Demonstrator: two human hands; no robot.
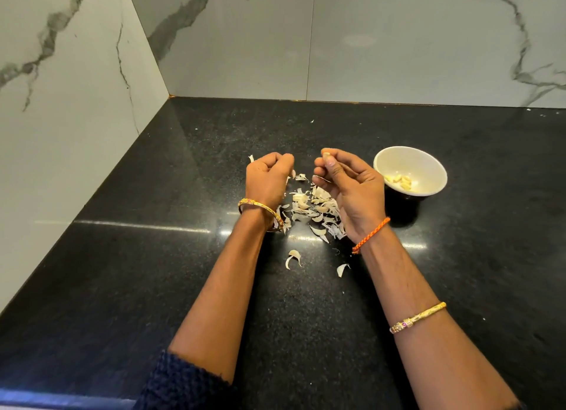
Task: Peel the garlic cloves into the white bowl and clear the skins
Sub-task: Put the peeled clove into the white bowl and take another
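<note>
- Nearest to us is a dark knitted sleeve (pixel 183 382) at about 7 o'clock, pushed up the left forearm.
- On the right forearm, at 4 o'clock, we see a gold bangle (pixel 418 317); further up, an orange braided thread (pixel 370 235) circles that wrist.
- A second gold bangle (pixel 260 211) sits on the left wrist.
- Two loose skins (pixel 293 258) lie on the black speckled bench (pixel 122 271) between the forearms, a little apart from the main heap.
- Beyond them we find the pile of garlic skins (pixel 312 209), spread on the bench between and partly under both wrists.
- The left hand (pixel 268 176) is held above the pile's 10 o'clock edge with its fingers curled inward; we cannot tell whether it pinches a scrap of skin.
- The right hand (pixel 346 179) is raised palm-up over the pile's 2 o'clock side, its thumb and fingertips pinching a garlic clove (pixel 326 156).
- Just beside the right hand, at its 3 o'clock, the white bowl (pixel 410 156) stands on the bench with several peeled cloves (pixel 399 181) inside.
- Farthest off, marble-patterned wall tiles (pixel 398 41) meet the bench at 12 o'clock.
</note>
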